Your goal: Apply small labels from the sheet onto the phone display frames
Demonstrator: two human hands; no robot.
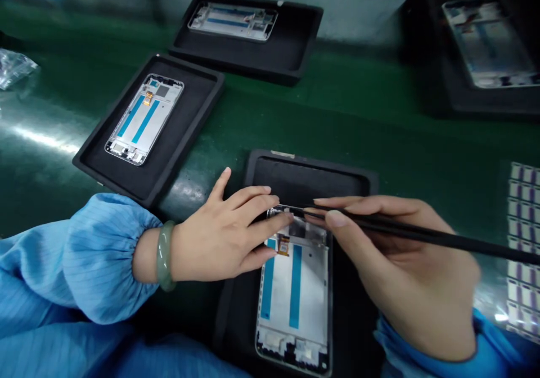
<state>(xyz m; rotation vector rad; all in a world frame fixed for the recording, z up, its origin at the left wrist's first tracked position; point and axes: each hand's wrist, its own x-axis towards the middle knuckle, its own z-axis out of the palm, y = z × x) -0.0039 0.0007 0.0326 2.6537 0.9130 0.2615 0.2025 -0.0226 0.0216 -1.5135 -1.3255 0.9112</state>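
1. A phone frame (pixel 314 293) with two blue strips lies in a black tray (pixel 333 163) at 6 o'clock on a green bench (pixel 405 153)
2. Right hand (pixel 409 282), at the frame's 3 o'clock: grip closed on black tweezers (pixel 422 233), which point to the frame's 12 o'clock end
3. Left hand (pixel 228 240), at the frame's 10 o'clock: grip slack, fingers spread over the upper end; whether they press cannot be told
4. Farther out, a second frame (pixel 141 125) sits at 10 o'clock, a third frame (pixel 228 28) at 12, a fourth frame (pixel 493 46) at 1
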